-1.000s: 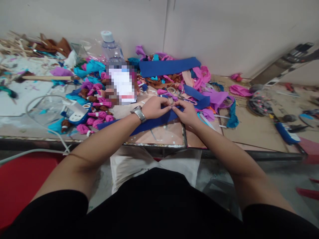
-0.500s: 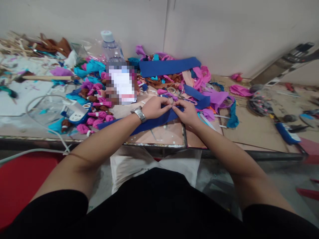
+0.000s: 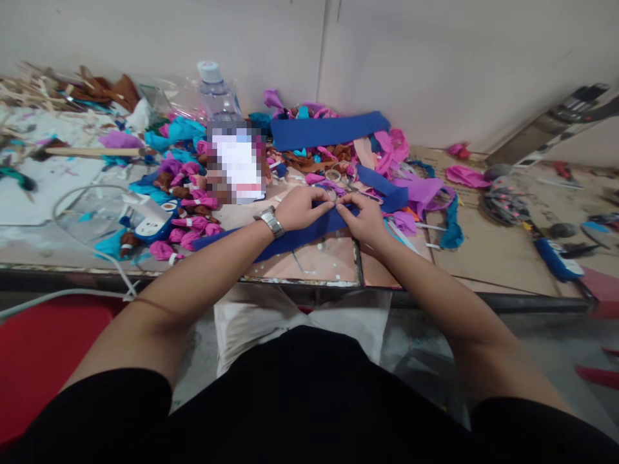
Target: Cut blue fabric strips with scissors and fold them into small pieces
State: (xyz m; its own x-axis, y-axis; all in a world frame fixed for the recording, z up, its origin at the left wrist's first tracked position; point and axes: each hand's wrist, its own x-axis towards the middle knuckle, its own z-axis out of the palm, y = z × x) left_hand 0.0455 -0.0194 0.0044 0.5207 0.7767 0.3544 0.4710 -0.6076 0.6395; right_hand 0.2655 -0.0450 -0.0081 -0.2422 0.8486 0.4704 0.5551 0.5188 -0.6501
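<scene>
A long dark blue paper strip (image 3: pixel 290 237) lies slanting across the worktable in front of me. My left hand (image 3: pixel 300 209), with a metal watch on the wrist, pinches the strip's upper edge. My right hand (image 3: pixel 363 218) pinches the same strip right beside it, fingertips of both hands almost touching. Just beyond my fingers lie a small tape roll (image 3: pixel 333 174) and scissors with pink handles (image 3: pixel 363 192).
Heaps of pink, purple, teal and brown crepe paper pieces (image 3: pixel 186 193) cover the table's left and back. A wide blue paper band (image 3: pixel 329 128) lies near the wall, a water bottle (image 3: pixel 216 93) left of it. A white power strip (image 3: pixel 147 219) with cable sits at left. Tools litter the cardboard at right.
Both hands stay on the blue strip; the fingers shift only slightly, working the strip's edge. Nothing else has moved.
</scene>
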